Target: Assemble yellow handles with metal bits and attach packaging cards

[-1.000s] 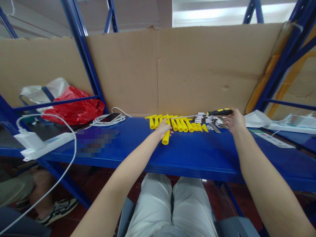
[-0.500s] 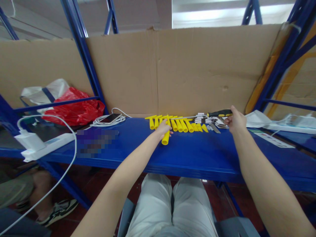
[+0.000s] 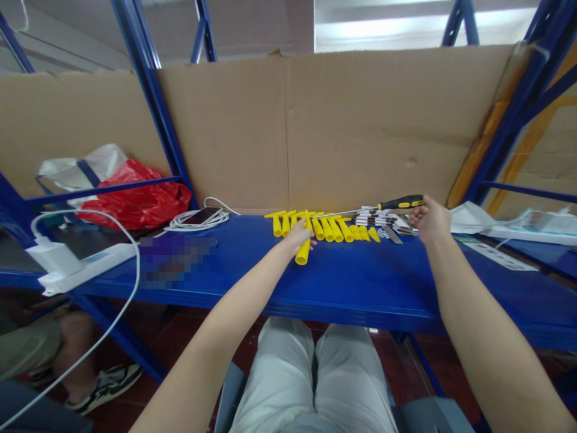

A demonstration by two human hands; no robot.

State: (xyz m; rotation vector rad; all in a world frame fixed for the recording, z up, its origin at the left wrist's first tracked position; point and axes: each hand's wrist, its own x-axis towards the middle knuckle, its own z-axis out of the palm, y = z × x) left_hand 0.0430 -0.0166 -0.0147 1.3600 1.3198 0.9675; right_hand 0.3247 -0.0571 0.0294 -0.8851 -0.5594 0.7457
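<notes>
My left hand (image 3: 299, 236) is closed around a yellow tube-like plastic handle (image 3: 302, 255), its open round end towards me. My right hand (image 3: 431, 219) grips the butt of a screwdriver (image 3: 401, 202) with a black and yellow handle. The screwdriver's long shaft points left and its tip lies close to the top of the held handle; whether they touch I cannot tell. Behind and beside my left hand lies a row of several similar yellow handles (image 3: 334, 230). Small yellow wedge-shaped pieces (image 3: 374, 234), tiny metal parts (image 3: 383, 233) and a flat metal blade (image 3: 395, 235) lie right of the row.
A blue shelf (image 3: 360, 282) backed by cardboard (image 3: 360, 132) carries everything. Striped black-and-white pieces (image 3: 367, 218) lie behind the metal parts. At left are a phone (image 3: 205, 216), coiled white cable, a red bag (image 3: 135, 195) and a power strip (image 3: 97, 266). Another person's leg shows lower left.
The screwdriver's handle end has risen slightly and its angle has turned a little in my right hand. My left hand and the yellow handle stay in place.
</notes>
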